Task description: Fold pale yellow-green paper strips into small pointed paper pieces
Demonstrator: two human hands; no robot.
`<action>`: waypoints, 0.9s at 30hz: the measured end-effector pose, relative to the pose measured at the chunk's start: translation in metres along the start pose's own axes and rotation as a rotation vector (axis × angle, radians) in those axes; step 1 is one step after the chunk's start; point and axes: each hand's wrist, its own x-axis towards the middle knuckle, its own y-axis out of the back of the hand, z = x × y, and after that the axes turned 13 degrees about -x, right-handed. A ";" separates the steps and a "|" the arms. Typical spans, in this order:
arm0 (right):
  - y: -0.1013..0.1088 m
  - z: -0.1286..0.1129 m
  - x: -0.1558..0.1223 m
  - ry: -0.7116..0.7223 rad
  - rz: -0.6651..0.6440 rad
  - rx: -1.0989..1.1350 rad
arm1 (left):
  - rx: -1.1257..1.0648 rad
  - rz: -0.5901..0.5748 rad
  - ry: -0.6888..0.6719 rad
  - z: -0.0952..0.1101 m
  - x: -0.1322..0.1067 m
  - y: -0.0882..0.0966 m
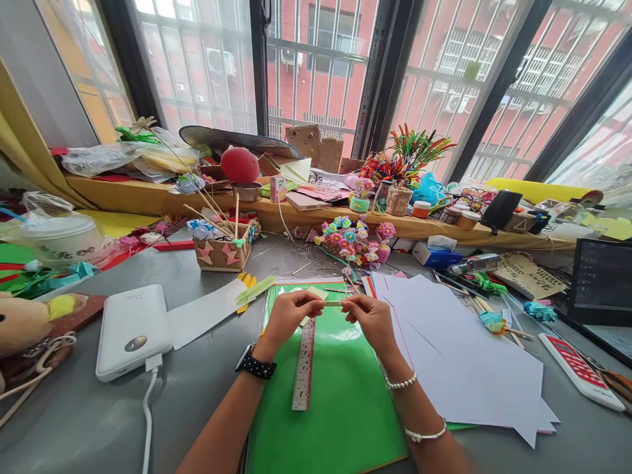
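Between my two hands a small, narrow strip (333,303) of pale yellow-green paper is stretched level. My left hand (292,317) pinches one end between thumb and finger. At the other end my right hand (368,318) pinches it the same way. Both are above a glossy green board (350,401). A patterned ruler (302,375) with a red edge lies on the board, below my left hand. Another piece of pale yellow paper (317,291) shows just behind my fingers. Scissors (340,288) lie at the board's far edge, partly hidden.
White paper sheets (474,368) are stacked on the right, near a red-and-white calculator (580,368). On the left lies a white power bank (133,329) with a cable. A cardboard box (222,255) with sticks and a cluster of craft flowers (345,237) stand behind.
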 end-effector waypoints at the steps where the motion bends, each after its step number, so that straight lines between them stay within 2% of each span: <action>1: 0.000 0.000 0.000 -0.005 -0.004 0.009 | -0.008 0.011 -0.003 0.000 0.000 0.000; 12: 0.000 0.000 0.002 -0.040 -0.041 0.121 | -0.160 0.072 -0.043 -0.004 -0.002 -0.004; 19: -0.001 -0.004 -0.001 0.032 0.008 0.146 | -0.483 0.058 0.151 -0.007 -0.002 -0.008; 27: -0.002 -0.003 -0.001 0.114 -0.012 0.046 | -0.529 0.011 0.164 -0.003 -0.003 -0.006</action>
